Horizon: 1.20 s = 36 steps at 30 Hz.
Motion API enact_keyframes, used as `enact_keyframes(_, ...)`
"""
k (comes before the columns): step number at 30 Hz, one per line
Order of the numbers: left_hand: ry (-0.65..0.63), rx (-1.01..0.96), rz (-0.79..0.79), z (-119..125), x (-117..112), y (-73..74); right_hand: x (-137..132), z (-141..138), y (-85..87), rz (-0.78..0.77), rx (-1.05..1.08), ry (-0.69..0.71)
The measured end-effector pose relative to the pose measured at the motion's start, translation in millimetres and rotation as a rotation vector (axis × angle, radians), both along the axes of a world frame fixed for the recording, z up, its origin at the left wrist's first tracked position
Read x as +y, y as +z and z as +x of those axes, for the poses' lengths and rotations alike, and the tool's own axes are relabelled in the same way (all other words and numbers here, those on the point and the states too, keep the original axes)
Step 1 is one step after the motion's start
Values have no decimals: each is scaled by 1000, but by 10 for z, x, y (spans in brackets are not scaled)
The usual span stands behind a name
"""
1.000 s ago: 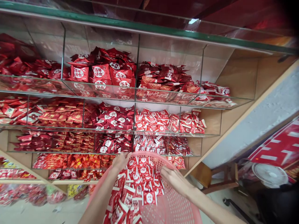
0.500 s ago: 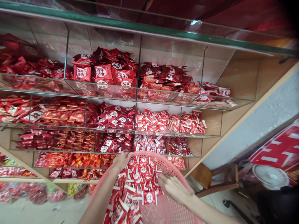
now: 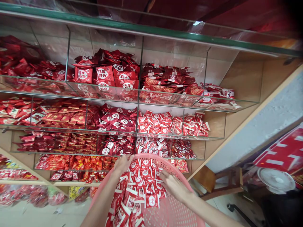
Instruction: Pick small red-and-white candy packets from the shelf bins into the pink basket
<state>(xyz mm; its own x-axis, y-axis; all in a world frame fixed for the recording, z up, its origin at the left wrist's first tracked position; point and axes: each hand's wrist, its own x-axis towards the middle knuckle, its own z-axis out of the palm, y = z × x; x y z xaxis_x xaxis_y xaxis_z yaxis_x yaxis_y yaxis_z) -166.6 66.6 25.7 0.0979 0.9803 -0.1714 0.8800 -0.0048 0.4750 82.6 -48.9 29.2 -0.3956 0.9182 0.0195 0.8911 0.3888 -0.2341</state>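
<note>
A pink perforated plastic basket (image 3: pixel 151 217) is below the shelves, with small red-and-white wrapped packets (image 3: pixel 151 200) heaped over its left and middle part. My left hand (image 3: pixel 122 164) is closed over the basket's far left rim. Inside the basket, my right hand (image 3: pixel 172 184) lies at the right edge of the heap. Its fingers are loosely bent and apart, with the fingertips against the packets. No packet shows clearly gripped in it.
Tiered shelves with glass fronts (image 3: pixel 180 135) hold rows of red packets (image 3: pixel 104 74) in divided bins. Bagged goods (image 3: pixel 35 195) lie under the shelves at left. At right are a wooden stool (image 3: pixel 222 190), a clear round lid (image 3: pixel 276 179) and a red printed sheet (image 3: pixel 281 151).
My right hand has shifted slightly up and away from the nearer packets, uncovering more red wrappers below its fingers. My left hand stays at the rim.
</note>
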Motion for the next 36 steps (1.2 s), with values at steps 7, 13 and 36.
enact_keyframes(7, 14, 5, -2, 7, -23, 39, 86, 95, 308, 102, 69, 10)
enact_keyframes(13, -13, -12, 14, -18, 7, -21, 444, 73, 1078, 398, 101, 14)
enact_keyframes(36, -16, -24, 20, -35, 10, -35, 1732, 204, 1419, -41, 24, -642)
